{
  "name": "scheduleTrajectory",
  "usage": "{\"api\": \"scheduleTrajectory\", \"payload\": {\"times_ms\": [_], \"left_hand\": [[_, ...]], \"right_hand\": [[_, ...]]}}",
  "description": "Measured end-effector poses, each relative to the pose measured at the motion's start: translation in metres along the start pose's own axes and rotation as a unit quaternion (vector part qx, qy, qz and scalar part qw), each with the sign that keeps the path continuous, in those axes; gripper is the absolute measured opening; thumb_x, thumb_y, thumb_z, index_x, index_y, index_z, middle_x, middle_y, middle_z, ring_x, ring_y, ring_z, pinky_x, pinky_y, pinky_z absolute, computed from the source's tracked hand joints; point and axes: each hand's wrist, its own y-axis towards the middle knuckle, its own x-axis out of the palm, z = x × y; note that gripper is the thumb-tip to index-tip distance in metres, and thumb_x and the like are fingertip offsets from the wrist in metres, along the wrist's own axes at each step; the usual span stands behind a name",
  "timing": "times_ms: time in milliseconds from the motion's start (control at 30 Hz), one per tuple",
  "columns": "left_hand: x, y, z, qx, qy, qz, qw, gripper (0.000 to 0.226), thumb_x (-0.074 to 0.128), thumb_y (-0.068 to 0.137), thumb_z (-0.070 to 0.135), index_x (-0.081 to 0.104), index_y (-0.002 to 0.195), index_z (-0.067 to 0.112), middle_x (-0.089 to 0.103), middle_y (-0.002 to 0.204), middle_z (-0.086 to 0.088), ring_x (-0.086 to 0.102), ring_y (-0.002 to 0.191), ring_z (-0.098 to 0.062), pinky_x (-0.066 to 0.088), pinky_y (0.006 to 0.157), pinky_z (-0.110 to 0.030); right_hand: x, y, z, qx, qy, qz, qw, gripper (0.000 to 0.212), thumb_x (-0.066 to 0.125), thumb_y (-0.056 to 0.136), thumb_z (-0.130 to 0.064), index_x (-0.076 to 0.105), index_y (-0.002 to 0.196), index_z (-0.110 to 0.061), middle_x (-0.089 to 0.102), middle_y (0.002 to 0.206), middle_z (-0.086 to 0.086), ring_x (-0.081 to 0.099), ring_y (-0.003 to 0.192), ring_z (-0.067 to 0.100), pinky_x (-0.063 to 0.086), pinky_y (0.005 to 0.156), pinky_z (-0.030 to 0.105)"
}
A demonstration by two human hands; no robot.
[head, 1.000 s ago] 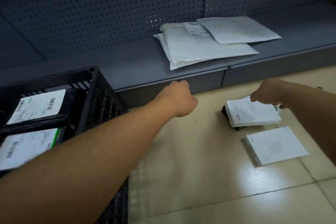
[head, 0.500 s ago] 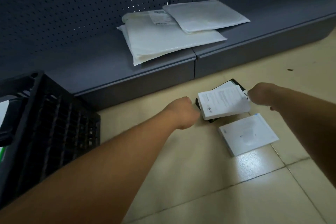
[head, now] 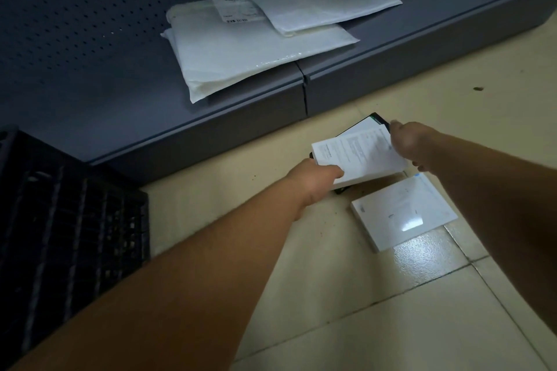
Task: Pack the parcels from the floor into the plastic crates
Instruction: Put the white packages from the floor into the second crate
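At the centre right of the frame, a flat white rectangular parcel (head: 358,156) with fine print, stacked on a black one (head: 378,120), was gripped at its near-left corner by the left hand (head: 313,179) and pinched at its right edge by the right hand (head: 408,141). A glossy white box (head: 402,214) lay on the tiled floor (head: 346,295) just below. A black latticed plastic crate (head: 66,220) stood at lower left.

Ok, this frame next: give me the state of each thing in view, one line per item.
left hand: grips the near left corner of the white box.
right hand: grips the box's right edge.
white box: held at both ends, stacked on a black parcel.
second white box: flat on the floor, untouched.
black crate: on the floor at left, inside not visible.
white mailers: stacked on the low shelf.
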Motion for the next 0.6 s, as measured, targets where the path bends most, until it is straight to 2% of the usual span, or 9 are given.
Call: {"api": "scheduleTrajectory", "payload": {"times_ms": [67,167,233,300,367,433,500,600], "left_hand": [[0.002,0.002,0.0,-0.01,-0.029,0.0,1.0,0.046,0.064,0.092,0.035,0.058,0.136,0.022,0.061,0.128,0.005,0.058,0.117,-0.021,0.048,0.108,-0.043],[0.004,0.003,0.0,-0.025,-0.075,0.007,0.997,0.044,0.061,0.092,0.037,0.061,0.134,0.023,0.066,0.122,0.004,0.064,0.113,-0.02,0.049,0.106,-0.042],[0.005,0.002,-0.003,-0.035,-0.107,0.017,0.994,0.044,0.06,0.092,0.039,0.062,0.133,0.023,0.068,0.119,0.004,0.065,0.11,-0.02,0.05,0.106,-0.042],[0.004,0.0,-0.005,-0.037,-0.132,0.02,0.99,0.035,0.059,0.096,0.038,0.065,0.126,0.022,0.07,0.112,0.004,0.066,0.104,-0.018,0.05,0.104,-0.04],[0.001,-0.002,-0.007,-0.038,-0.154,0.027,0.987,0.02,0.056,0.1,0.035,0.065,0.114,0.024,0.07,0.1,0.005,0.066,0.093,-0.014,0.052,0.099,-0.034],[-0.005,-0.004,-0.006,-0.037,-0.177,0.038,0.983,0.018,0.052,0.103,0.037,0.064,0.11,0.025,0.07,0.099,0.005,0.067,0.092,-0.014,0.052,0.095,-0.034],[-0.014,-0.009,-0.006,-0.03,-0.194,0.048,0.979,0.02,0.048,0.104,0.038,0.063,0.108,0.025,0.071,0.1,0.003,0.069,0.095,-0.016,0.052,0.099,-0.036],[-0.031,-0.016,-0.008,-0.02,-0.201,0.066,0.977,0.022,0.046,0.104,0.038,0.063,0.098,0.025,0.07,0.095,0.005,0.067,0.097,-0.018,0.049,0.104,-0.038]], "right_hand": [[0.004,0.008,0.0,-0.001,0.042,0.015,0.999,0.048,0.017,0.112,-0.017,0.036,0.149,0.006,0.037,0.11,0.018,0.036,0.099,0.032,0.036,0.11,0.048],[0.005,0.009,0.0,0.005,0.042,0.015,0.999,0.06,0.015,0.111,-0.033,0.044,0.141,0.01,0.045,0.11,0.023,0.047,0.097,0.037,0.043,0.108,0.049],[0.007,0.008,-0.002,0.011,0.051,0.011,0.999,0.063,0.014,0.111,-0.038,0.045,0.14,0.009,0.051,0.117,0.025,0.048,0.098,0.037,0.044,0.105,0.048],[0.006,0.005,-0.004,0.013,0.065,0.016,0.998,0.061,0.013,0.111,-0.036,0.043,0.142,0.007,0.052,0.127,0.027,0.046,0.1,0.036,0.044,0.106,0.048],[0.006,0.005,-0.006,0.016,0.095,0.017,0.995,0.057,0.012,0.111,-0.03,0.039,0.147,0.005,0.048,0.124,0.023,0.04,0.102,0.033,0.039,0.11,0.047],[0.006,0.004,-0.01,0.017,0.116,0.021,0.993,0.058,0.012,0.111,-0.03,0.039,0.148,0.005,0.048,0.125,0.022,0.045,0.11,0.035,0.036,0.113,0.046],[0.007,0.001,-0.015,0.011,0.128,0.028,0.991,0.063,0.015,0.11,-0.038,0.047,0.14,0.006,0.052,0.135,0.026,0.054,0.118,0.041,0.043,0.106,0.048],[0.005,-0.001,-0.028,-0.019,0.153,0.036,0.987,0.065,0.021,0.107,-0.048,0.056,0.127,0.003,0.058,0.127,0.026,0.057,0.096,0.038,0.051,0.086,0.045]]}}
